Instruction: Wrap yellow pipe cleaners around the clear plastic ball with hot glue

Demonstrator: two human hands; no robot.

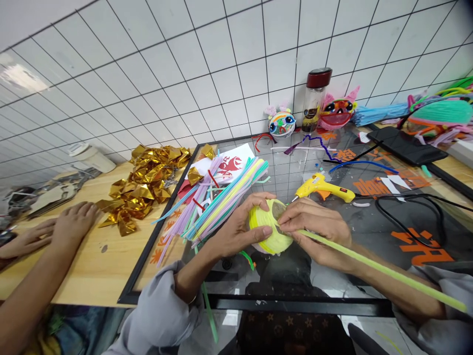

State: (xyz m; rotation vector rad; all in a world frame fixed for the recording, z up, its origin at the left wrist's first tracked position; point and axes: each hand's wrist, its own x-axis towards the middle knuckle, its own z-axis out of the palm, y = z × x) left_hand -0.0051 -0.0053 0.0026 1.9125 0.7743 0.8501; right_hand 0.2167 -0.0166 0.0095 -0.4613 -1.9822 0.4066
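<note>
The left hand (pixel 236 229) curls around the left side of a round yellow piece (pixel 275 240), thumb on its near face and fingers over its far edge, spread only as wide as the piece. The right hand (pixel 321 227) has its fingertips pinched together at the piece's right side, beside a hollow in it, closed on the end of 1 pale yellow fuzzy stem (pixel 384 263). That stem runs out to the near right, across the right forearm. The yellow piece is held up between the 2 hands, above the near part of a glass panel (pixel 284 172) with a black frame (pixel 129 276).

Just beyond the right hand lies a yellow glue gun (pixel 321 187), its nozzle aimed near and left. Left of the left hand lies a bundle of pastel stems (pixel 225 202), partly over a white sheet (pixel 240 155) with a red design. Farther left, crumpled gold pieces (pixel 148 177) are heaped on a wooden table (pixel 103 266), near another person's hands (pixel 76 222).

At the far side, 2 animal-faced figures, 1 white (pixel 283 123) and 1 pink (pixel 336 118), flank a bottle (pixel 316 101) with a dark red lid, before the tiled wall (pixel 177 74). To the far right are light-blue stems (pixel 380 113) and a flat black slab (pixel 406 143).
</note>
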